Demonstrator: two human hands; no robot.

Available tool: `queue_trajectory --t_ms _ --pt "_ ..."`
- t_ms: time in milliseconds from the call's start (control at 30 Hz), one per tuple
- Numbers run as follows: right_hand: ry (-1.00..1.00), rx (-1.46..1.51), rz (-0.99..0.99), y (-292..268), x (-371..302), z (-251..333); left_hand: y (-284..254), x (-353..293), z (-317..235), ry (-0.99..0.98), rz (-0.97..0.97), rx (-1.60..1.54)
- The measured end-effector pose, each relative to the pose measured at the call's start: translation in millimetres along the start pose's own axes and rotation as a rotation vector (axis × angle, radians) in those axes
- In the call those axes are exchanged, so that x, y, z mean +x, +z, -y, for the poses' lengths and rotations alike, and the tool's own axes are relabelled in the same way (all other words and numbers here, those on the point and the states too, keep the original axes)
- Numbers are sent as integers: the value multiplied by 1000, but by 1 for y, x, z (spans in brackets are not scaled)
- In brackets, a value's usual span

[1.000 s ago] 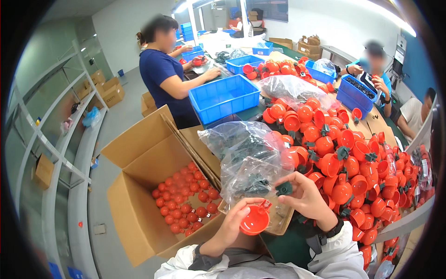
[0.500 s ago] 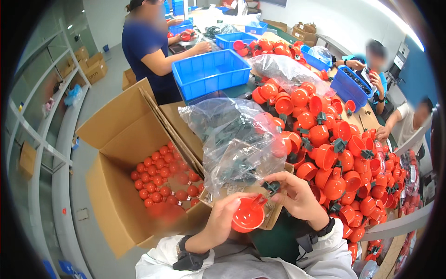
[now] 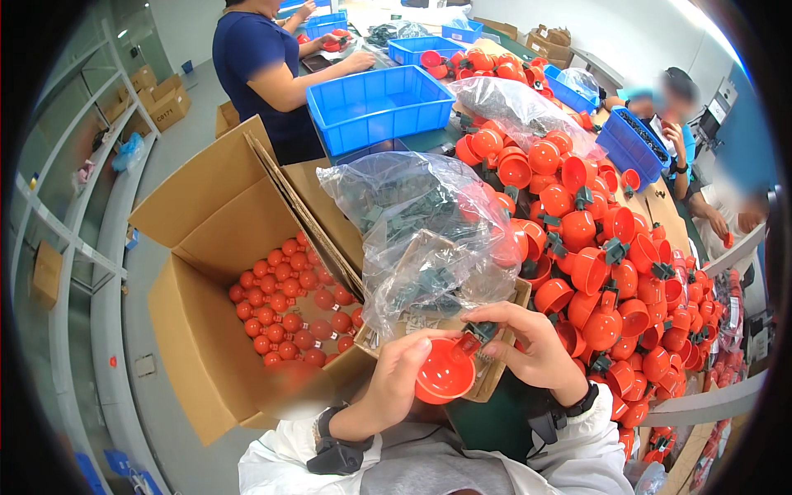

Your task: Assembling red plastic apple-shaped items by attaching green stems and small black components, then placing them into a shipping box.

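A red plastic cup [image 3: 445, 371] with a short stem sits in my left hand [image 3: 388, 386], its open side facing up and my fingers closed on its rim. My right hand [image 3: 535, 345] pinches a small dark green plastic fitting [image 3: 478, 334] between thumb and fingers. The fitting meets the stem of the cup; how far it is pushed on cannot be told. Just beyond my hands lies a clear plastic bag [image 3: 421, 239] of dark green fittings, partly over a shallow cardboard tray [image 3: 507, 346].
At left stands an open carton [image 3: 198, 346] of red cups. To the right spreads a large heap of red cups [image 3: 586, 272], many with green fittings. Blue bins [image 3: 379, 124] stand farther back. Co-workers [image 3: 256, 74] work along the table; metal shelving [image 3: 82, 239] lines the left.
The green fitting in my right hand has come up against the cup's stem, from slightly apart before. A co-worker at the far right now holds a small red piece.
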State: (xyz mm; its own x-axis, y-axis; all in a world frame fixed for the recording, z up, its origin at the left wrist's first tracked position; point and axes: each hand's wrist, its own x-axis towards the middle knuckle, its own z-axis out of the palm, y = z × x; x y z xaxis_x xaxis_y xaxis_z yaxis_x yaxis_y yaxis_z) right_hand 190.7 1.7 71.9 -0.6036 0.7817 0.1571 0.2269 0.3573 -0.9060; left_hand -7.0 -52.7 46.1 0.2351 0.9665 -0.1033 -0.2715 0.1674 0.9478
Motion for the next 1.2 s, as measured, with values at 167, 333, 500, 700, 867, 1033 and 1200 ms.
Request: queue_trajectory --t_ms 167,333,500,700,867,1033,1200 --pt "-23 16 -22 -3 -2 4 1 0 -2 -1 6 10" --pt "-47 -48 -17 0 -1 4 3 -1 0 -3 -7 -9" --pt "11 -45 -13 1 0 3 0 1 2 -15 -4 -16" --pt "-24 -32 44 4 4 0 -2 4 1 -3 -34 -6" --pt "-106 -77 135 2 1 7 -5 6 6 -48 -46 -140" --pt "-206 -29 89 6 -2 2 -14 10 16 -67 71 -344" --pt "-227 -56 76 9 -6 -3 -16 9 19 -165 163 -522"
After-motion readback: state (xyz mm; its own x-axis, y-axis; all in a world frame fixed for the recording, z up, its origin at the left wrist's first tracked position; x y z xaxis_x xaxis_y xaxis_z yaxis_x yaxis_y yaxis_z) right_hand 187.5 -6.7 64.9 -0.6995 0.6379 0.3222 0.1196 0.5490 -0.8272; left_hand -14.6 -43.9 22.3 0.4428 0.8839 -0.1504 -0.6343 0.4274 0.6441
